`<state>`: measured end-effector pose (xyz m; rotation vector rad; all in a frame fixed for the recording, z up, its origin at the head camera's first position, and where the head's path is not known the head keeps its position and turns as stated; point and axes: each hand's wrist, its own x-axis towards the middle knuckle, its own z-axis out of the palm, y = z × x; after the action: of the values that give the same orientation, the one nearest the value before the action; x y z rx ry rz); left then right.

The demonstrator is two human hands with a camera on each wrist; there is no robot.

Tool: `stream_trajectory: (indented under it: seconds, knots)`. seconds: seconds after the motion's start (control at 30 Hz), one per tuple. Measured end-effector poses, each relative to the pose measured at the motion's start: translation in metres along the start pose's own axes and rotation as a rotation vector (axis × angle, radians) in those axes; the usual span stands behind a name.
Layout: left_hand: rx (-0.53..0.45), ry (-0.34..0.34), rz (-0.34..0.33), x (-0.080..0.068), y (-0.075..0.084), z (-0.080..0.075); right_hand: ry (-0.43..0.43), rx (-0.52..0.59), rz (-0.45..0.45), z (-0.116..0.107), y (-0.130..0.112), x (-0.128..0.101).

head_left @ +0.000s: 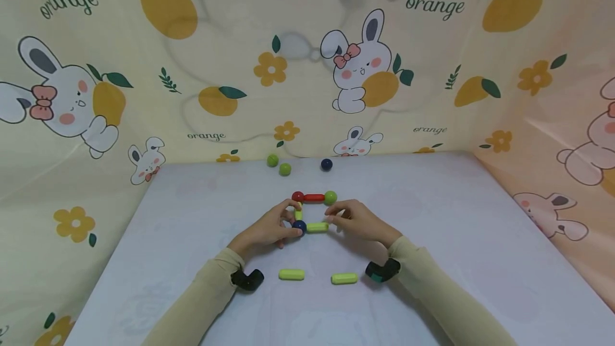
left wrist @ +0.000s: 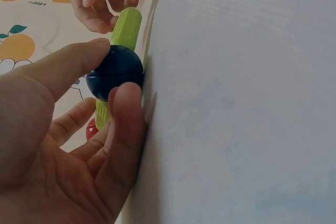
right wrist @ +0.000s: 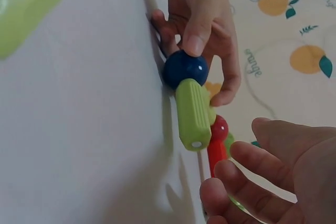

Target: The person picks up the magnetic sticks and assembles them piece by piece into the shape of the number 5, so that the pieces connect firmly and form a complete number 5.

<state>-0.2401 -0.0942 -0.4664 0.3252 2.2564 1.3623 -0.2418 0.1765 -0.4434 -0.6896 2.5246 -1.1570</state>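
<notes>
Beige sleeves (head_left: 199, 298); hands (head_left: 269, 226): left pinches blue ball (head_left: 299, 226).

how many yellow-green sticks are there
4: a first stick right of the navy ball in the left hand, a second stick between that ball and the red ball, partly covered by that hand, a third stick and fourth stick lying loose in the foreground.

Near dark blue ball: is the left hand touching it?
Touching. The left wrist view shows the left hand holding the near dark blue ball, fingers against its surface.
</notes>
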Motion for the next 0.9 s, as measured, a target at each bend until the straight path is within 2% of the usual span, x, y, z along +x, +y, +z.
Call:
stream_trajectory:
  seconds: [0.37, 0.6, 0.9]
  knots:
    - [-0.006, -0.011, 0.020, -0.001, -0.001, -0.001, 0.047, -0.035, 0.010, -0.020, 0.003, 0.012]
    - [0.002, -0.007, 0.018, -0.001, 0.000, 0.000, 0.071, 0.052, -0.002, -0.034, 0.009, 0.029]
    - [0.000, -0.011, 0.018, 0.000, -0.002, 0.000, 0.151, 0.111, 0.050, -0.044, 0.021, 0.063]
